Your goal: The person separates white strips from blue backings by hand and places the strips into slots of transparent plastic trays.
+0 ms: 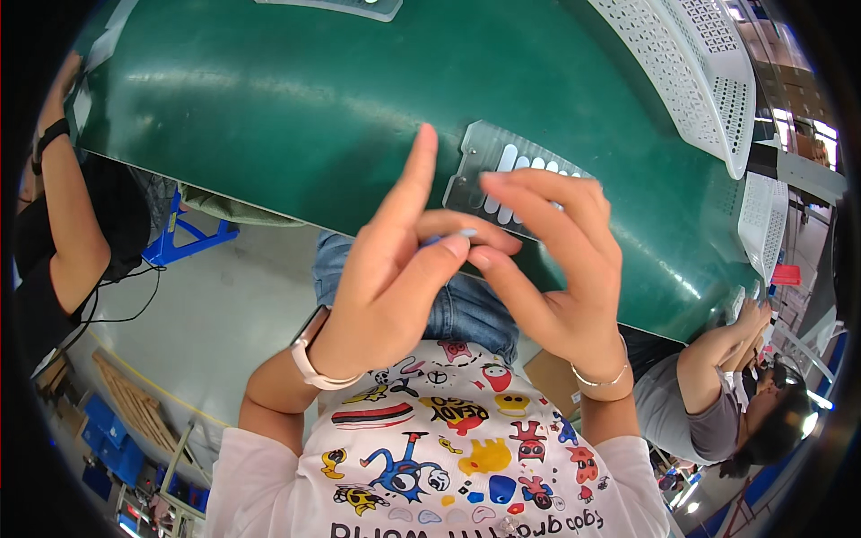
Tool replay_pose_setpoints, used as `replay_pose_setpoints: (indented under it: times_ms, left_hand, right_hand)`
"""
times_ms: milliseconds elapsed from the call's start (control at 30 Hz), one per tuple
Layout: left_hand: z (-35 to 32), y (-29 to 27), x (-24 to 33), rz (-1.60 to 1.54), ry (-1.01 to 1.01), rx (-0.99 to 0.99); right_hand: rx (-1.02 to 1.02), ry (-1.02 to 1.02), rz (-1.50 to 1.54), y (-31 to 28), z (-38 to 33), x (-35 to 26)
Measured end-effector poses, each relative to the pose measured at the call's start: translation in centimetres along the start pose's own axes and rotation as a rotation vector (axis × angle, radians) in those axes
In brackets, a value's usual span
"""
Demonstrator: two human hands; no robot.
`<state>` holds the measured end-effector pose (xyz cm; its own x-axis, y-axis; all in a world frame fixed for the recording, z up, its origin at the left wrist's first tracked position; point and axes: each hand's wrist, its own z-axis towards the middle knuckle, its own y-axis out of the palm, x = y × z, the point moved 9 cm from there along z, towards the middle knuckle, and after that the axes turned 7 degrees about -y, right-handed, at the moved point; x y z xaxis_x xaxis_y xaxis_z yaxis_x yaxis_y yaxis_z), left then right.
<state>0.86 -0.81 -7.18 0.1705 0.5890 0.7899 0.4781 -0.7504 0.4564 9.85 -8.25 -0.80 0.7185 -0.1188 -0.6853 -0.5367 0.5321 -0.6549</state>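
Observation:
My left hand (384, 269) pinches a small pale blue strip (466, 233) between its thumb and a bent finger, while the index finger points up. Much of that strip is hidden by the fingers. My right hand (565, 260) is curved with thumb and fingers apart, and its thumb tip is right beside the strip. I cannot tell whether it touches. Behind the right fingers, a clear grey slotted plate (466, 184) lies on the green table, carrying several white oblong strips (508, 160) in a row. My right hand hides part of it.
The green table (269, 117) has another clear plate (359, 7) at its far edge. White perforated baskets (682, 81) stand at the far right. One co-worker's arm (76, 206) is at the left, another person (708, 386) at the right. A blue metal stand (193, 238) is below the table edge.

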Motion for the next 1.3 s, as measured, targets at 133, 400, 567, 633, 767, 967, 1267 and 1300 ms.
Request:
replay_pose_setpoints:
  times_ms: [133,400,567,633,767,967,1267,1300]
  left_hand:
    - [-0.1,0.0,-0.2,0.07,-0.077,-0.085]
    - [0.8,-1.1,-0.4,-0.029,-0.106,-0.046]
    - [0.6,-0.8,0.0,-0.003,-0.095,-0.073]
    - [0.7,-0.7,0.1,-0.007,-0.075,-0.072]
    - [0.8,-0.2,0.7,0.029,0.0,-0.073]
    - [1.2,-1.5,-0.9,-0.324,-0.167,-0.048]
    - [-1.1,-0.7,4.9,0.794,0.607,0.246]
    - [-0.9,0.0,4.5,1.009,0.601,0.243]
  right_hand:
    - [-0.108,-0.235,-0.056,1.1,0.4,-1.7]
    - [0.098,-0.543,-0.527,-1.9,-2.4,-5.0]
    - [0.042,-0.498,-0.58,-1.5,-2.7,-4.8]
    - [-0.009,-0.517,-0.559,-1.3,-2.9,-4.5]
    - [0.061,-0.539,-0.53,-1.5,-2.5,-4.6]
    - [-0.014,0.083,-0.038,-2.0,1.7,2.3]
    - [-0.216,-0.004,-0.394,0.5,4.0,2.5]
    - [-0.191,0.012,-0.352,0.2,4.0,2.8]
